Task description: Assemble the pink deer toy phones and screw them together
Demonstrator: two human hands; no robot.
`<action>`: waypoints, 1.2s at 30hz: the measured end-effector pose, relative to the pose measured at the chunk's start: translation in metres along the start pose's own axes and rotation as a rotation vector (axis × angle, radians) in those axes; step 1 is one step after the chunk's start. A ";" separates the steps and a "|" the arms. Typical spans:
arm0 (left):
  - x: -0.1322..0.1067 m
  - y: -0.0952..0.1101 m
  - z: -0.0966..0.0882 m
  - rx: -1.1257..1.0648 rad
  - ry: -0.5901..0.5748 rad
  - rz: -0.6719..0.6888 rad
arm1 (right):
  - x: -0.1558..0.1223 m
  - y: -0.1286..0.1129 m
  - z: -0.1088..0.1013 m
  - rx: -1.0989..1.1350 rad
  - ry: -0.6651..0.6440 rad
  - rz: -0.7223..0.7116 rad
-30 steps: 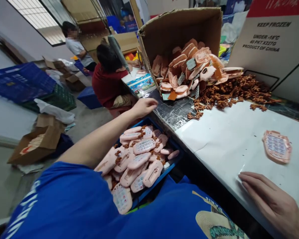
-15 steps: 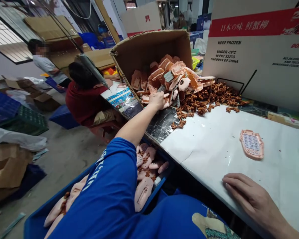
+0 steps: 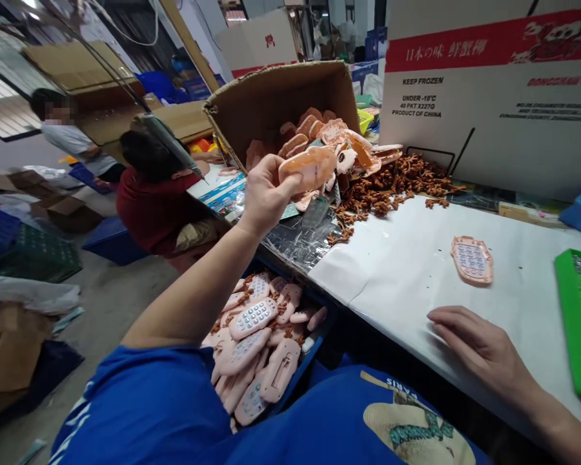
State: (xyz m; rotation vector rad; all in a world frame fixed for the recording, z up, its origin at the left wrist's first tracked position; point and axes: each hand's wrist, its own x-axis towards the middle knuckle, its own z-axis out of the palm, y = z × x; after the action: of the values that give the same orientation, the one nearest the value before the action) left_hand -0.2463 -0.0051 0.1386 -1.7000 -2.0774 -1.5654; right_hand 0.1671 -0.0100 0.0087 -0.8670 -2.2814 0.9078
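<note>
My left hand (image 3: 266,197) is closed on a pink plastic toy phone shell (image 3: 317,169), pinching its near end between thumb and fingers. Behind it, more pink shells (image 3: 336,131) spill from a tipped cardboard box (image 3: 239,98). Brown branching plastic pieces (image 3: 392,187) lie heaped beside them. On the white tabletop my right hand (image 3: 481,352) rests with its fingers stretched out, holding nothing. Beyond its fingertips lies a toy phone shell with a keypad (image 3: 472,259).
Below the table's left edge, a blue bin (image 3: 319,342) holds several pink toy phones (image 3: 254,318). A green tray (image 3: 569,310) stands at right, with a large printed carton (image 3: 465,142) behind. A hanging screwdriver (image 3: 167,139) and a seated person in red (image 3: 150,200) are at left.
My left hand has drawn back from the pile towards me, lifting a pink shell out of it. My right hand stays on the table. The view has shifted slightly, baring more of the bin.
</note>
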 end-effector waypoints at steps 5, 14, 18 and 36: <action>-0.053 0.067 0.034 -0.589 -0.369 -0.205 | 0.008 -0.018 0.004 0.372 0.049 0.182; -0.117 0.090 0.108 -0.923 -0.753 -0.542 | -0.019 -0.018 -0.013 0.636 -0.067 0.378; -0.123 0.068 0.144 -0.793 -0.833 -0.509 | -0.041 -0.010 -0.021 -0.063 0.116 0.226; -0.185 0.096 0.140 -0.863 -1.172 -0.658 | -0.037 -0.024 -0.014 0.425 0.139 0.442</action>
State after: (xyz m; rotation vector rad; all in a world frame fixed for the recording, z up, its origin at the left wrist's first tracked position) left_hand -0.0262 -0.0504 0.0270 -2.9943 -2.9022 -2.1506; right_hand 0.1923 -0.0448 0.0269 -1.2084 -1.7086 1.4096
